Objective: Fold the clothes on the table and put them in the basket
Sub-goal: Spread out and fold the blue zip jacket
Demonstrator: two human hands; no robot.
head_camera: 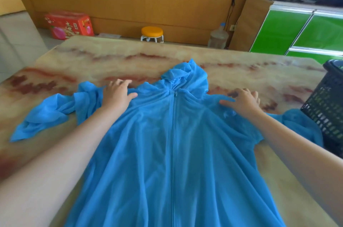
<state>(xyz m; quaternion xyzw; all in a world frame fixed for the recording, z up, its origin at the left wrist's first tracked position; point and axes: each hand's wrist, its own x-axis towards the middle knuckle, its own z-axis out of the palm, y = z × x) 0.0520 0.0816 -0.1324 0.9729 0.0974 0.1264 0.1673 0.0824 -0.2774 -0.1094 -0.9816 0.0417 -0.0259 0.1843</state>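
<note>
Sheer, wrinkled blue cloth filled the near edge: a thin hooded jacket [174,161] lay front-up on the glossy marble-patterned table [89,59]. At far left its sleeve [46,113] sprawled in a crumpled twist. The left hand [117,94] rested flat on the shoulder beside it, fingers spread and straight. Down the middle ran a closed zipper [173,133], topped by the bunched hood [185,74]. The right hand [243,101] sat on the other shoulder with bent fingers; whether they pinched the fabric could not be told. Beyond it the second sleeve [300,126] trailed against a dark, lattice-walled plastic basket [326,107].
</note>
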